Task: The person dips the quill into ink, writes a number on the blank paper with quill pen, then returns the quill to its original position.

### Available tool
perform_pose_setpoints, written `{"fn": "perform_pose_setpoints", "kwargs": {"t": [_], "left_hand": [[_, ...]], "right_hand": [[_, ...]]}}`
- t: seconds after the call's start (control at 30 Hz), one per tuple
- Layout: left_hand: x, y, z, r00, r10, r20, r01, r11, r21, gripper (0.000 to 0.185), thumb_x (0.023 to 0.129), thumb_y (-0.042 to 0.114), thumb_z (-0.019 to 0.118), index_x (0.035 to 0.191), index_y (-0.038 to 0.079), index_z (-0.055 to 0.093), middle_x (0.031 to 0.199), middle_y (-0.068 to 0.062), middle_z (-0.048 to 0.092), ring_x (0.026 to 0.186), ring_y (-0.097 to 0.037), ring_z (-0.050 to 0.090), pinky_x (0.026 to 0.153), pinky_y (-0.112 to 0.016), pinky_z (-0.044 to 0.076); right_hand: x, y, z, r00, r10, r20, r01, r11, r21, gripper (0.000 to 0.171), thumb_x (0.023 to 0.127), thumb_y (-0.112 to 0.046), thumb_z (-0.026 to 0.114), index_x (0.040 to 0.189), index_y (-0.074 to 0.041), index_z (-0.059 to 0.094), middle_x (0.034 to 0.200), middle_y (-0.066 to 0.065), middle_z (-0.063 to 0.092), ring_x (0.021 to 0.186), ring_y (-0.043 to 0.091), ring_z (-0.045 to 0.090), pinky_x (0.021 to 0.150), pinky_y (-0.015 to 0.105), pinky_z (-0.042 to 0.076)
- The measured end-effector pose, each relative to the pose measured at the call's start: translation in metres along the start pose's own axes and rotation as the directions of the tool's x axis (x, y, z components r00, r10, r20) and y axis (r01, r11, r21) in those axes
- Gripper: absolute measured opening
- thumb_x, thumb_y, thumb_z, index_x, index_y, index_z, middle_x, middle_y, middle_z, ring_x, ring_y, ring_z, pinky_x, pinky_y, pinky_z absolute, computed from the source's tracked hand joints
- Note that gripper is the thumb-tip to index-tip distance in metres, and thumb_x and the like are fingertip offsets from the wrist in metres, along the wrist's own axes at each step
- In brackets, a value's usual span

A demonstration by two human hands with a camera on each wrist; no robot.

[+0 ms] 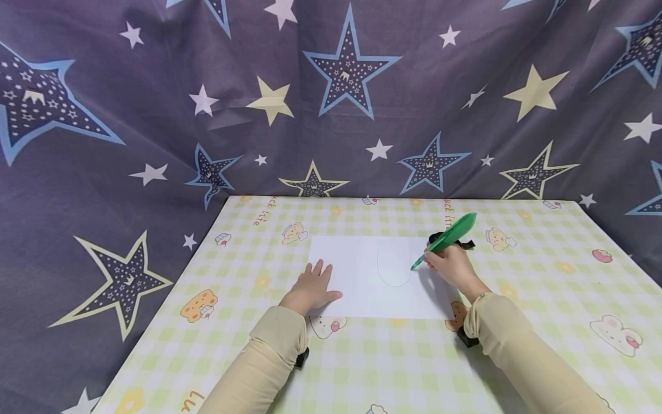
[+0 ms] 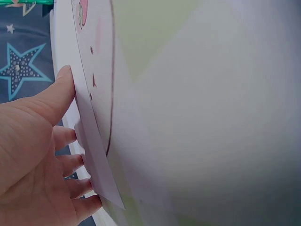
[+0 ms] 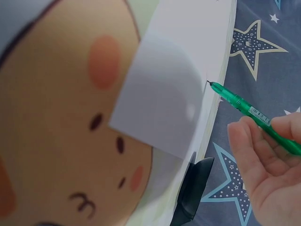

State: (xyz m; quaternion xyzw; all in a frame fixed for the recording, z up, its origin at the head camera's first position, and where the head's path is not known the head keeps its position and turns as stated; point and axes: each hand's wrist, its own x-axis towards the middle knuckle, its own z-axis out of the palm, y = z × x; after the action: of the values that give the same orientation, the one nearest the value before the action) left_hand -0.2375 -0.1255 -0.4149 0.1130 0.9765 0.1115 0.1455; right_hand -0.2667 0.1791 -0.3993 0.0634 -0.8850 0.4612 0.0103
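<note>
A white sheet of paper (image 1: 357, 276) lies on the table, bearing a thin U-shaped line (image 1: 395, 286). My left hand (image 1: 310, 287) rests on its left edge with fingers spread; in the left wrist view the thumb and fingertips of that hand (image 2: 42, 155) lie along the paper (image 2: 101, 162). With my right hand (image 1: 452, 267) I pinch a green pen (image 1: 450, 234) with a broad, feather-like top. Its tip meets the upper right end of the line. The right wrist view has the green pen (image 3: 240, 104) slanting out of the right hand (image 3: 268, 174), tip at the paper (image 3: 162, 89).
A black object (image 1: 465, 245) lies just behind my right hand; its dark, angular shape (image 3: 193, 190) also shows in the right wrist view. The table wears a green-and-white checked cloth (image 1: 548, 322) with cartoon prints. A dark star-patterned curtain (image 1: 320, 138) hangs behind the far edge.
</note>
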Motion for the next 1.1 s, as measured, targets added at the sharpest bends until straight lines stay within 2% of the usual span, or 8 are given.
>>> {"fn": "perform_pose_setpoints", "kwargs": {"t": [0.17,0.37,0.63,0.83,1.1], "left_hand": [[0.0000,0.0003,0.0002,1.000,0.003,-0.001,-0.003,1.000,0.007,0.071,0.092,0.043,0.051,0.144,0.000,0.027,0.148,-0.023,0.016,0.134,-0.041,0.011,0.108,-0.049,0.015],[0.0006,0.0004,0.0007,1.000,0.003,0.000,-0.003,1.000,0.010,0.071,0.092,0.042,0.051,0.144,0.000,0.027,0.148,-0.023,0.016,0.134,-0.041,0.011,0.108,-0.049,0.015],[0.0009,0.0007,0.0007,1.000,0.002,-0.003,-0.002,1.000,0.015,0.072,0.092,0.043,0.051,0.144,0.001,0.026,0.149,-0.023,0.015,0.134,-0.041,0.011,0.109,-0.049,0.015],[0.0009,0.0006,0.0009,1.000,0.004,-0.007,-0.004,1.000,0.012,0.072,0.091,0.043,0.051,0.144,0.000,0.027,0.148,-0.023,0.016,0.134,-0.042,0.011,0.108,-0.049,0.015],[0.0002,0.0005,0.0007,1.000,0.000,-0.003,0.000,1.000,0.002,0.072,0.092,0.042,0.051,0.144,0.000,0.026,0.149,-0.022,0.015,0.135,-0.041,0.010,0.109,-0.049,0.013]], "right_hand": [[0.0011,0.0002,0.0002,1.000,0.003,0.006,-0.003,1.000,0.002,0.022,0.095,-0.012,0.051,0.092,0.007,0.063,0.079,0.019,0.062,0.073,0.028,0.060,0.059,0.030,0.045],[0.0027,-0.0003,0.0023,1.000,-0.007,-0.012,0.007,1.000,-0.012,0.021,0.094,-0.011,0.051,0.095,0.006,0.063,0.079,0.020,0.063,0.073,0.027,0.061,0.062,0.030,0.048],[0.0037,-0.0017,0.0044,1.000,-0.021,-0.016,0.021,1.000,-0.012,0.021,0.094,-0.011,0.051,0.091,0.006,0.062,0.077,0.021,0.062,0.073,0.032,0.060,0.061,0.031,0.047],[0.0057,-0.0015,0.0058,0.999,-0.026,-0.023,0.026,0.999,-0.019,0.019,0.094,-0.011,0.052,0.086,0.004,0.061,0.073,0.020,0.061,0.063,0.026,0.055,0.056,0.030,0.043],[0.0059,-0.0024,0.0056,1.000,-0.022,-0.017,0.022,0.999,-0.028,0.020,0.094,-0.010,0.050,0.092,0.006,0.063,0.076,0.021,0.062,0.067,0.029,0.056,0.057,0.031,0.043]]}}
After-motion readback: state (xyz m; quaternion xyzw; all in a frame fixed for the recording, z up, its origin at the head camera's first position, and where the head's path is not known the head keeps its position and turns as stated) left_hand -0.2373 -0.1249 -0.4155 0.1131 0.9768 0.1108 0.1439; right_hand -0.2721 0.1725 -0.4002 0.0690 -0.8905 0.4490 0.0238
